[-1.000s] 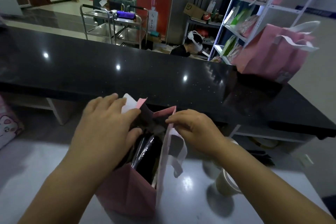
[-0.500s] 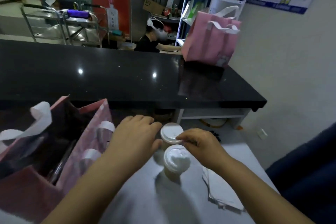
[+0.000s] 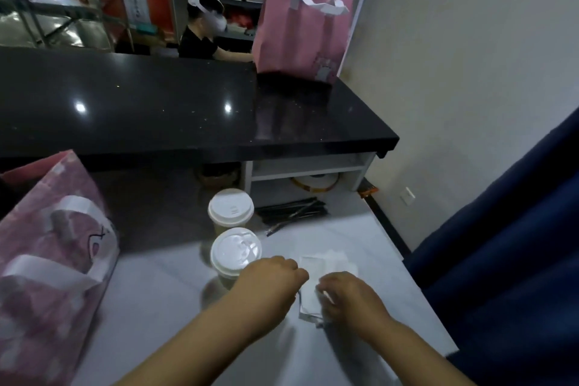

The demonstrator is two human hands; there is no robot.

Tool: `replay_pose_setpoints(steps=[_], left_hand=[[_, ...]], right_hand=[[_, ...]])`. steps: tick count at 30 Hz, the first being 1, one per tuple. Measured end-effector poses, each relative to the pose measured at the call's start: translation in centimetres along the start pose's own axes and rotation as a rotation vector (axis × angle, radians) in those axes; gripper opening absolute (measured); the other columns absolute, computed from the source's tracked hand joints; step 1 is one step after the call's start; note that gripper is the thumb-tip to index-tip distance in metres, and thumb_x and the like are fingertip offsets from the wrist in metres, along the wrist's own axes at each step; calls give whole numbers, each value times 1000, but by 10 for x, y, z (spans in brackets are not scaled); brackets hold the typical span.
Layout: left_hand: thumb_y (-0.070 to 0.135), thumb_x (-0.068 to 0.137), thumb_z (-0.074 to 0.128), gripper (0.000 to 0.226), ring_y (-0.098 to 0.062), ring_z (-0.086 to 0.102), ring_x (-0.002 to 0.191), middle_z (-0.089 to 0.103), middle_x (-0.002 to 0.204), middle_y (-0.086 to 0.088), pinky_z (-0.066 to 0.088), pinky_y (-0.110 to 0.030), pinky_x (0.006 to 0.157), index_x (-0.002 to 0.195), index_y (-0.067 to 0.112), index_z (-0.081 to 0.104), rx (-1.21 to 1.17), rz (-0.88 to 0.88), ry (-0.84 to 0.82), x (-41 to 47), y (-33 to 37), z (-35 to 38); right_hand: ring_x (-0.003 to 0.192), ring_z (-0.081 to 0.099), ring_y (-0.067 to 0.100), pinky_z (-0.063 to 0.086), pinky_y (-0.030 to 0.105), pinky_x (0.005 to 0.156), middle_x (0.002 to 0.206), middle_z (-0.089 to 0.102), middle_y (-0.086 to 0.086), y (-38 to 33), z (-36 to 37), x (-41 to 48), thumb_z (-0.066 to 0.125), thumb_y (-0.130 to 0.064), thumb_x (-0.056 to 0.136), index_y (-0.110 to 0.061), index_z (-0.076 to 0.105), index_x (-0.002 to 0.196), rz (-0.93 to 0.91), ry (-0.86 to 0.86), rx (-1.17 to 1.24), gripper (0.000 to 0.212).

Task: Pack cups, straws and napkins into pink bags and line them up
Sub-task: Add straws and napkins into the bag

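Observation:
Two lidded paper cups stand on the white table, one nearer [image 3: 235,252] and one behind it [image 3: 231,208]. Right of them lies a small stack of white napkins [image 3: 326,266]. My left hand [image 3: 271,280] reaches to the napkins' left edge with fingers curled, and my right hand [image 3: 347,299] pinches the napkins from the near side. A bundle of black wrapped straws [image 3: 293,213] lies behind the napkins. An open pink bag [image 3: 47,260] with white handles stands at the left. Another pink bag [image 3: 300,28] stands on the black counter.
The black counter [image 3: 188,110] runs across behind the white table [image 3: 175,323]. A person in a mask sits beyond the counter [image 3: 203,31]. A dark blue curtain or cloth [image 3: 517,244] hangs at the right. A shelf under the counter holds a tape roll [image 3: 313,182].
Both hands left the open pink bag, passed over the two cups, and now sit on the napkins further right. The view has swung to the right.

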State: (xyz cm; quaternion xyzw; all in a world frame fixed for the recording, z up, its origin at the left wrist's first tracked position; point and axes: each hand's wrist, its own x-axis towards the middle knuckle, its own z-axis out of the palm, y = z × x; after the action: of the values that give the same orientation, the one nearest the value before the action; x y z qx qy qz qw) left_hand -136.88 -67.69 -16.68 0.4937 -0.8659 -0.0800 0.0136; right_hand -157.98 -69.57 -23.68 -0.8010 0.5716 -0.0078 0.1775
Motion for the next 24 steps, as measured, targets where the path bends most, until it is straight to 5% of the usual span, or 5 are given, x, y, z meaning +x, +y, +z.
replay_pose_setpoints(steps=[7,14,20,24], left_hand=[[28,84,51,43,-28,53,106,59,118,-6,42,-34,82,126,19,41,-225,-165,-102,14,10,56],[27,88,55,76,-21,17,139,16,155,0,20,-34,111,148,18,9,-418,-232,7,58,17,76],[23,82,60,49,-20,43,116,57,120,0,38,-29,88,129,19,46,-472,-338,100,84,14,82],[27,80,62,37,-19,40,112,52,111,1,40,-29,85,116,22,56,-476,-363,128,87,7,87]], right_hand=[[124,41,8,30,15,99,135,49,-9,10,11,-5,71,-31,76,-28,58,123,-57,18,25,49],[126,39,4,29,15,100,140,46,-12,14,4,-9,58,-29,87,-28,58,124,-64,8,113,37],[114,52,5,41,19,97,133,53,-13,14,0,-13,60,-20,86,-23,65,117,52,6,346,32],[94,58,-4,44,7,83,110,62,-12,16,-4,-11,70,-14,82,-23,68,102,195,108,689,22]])
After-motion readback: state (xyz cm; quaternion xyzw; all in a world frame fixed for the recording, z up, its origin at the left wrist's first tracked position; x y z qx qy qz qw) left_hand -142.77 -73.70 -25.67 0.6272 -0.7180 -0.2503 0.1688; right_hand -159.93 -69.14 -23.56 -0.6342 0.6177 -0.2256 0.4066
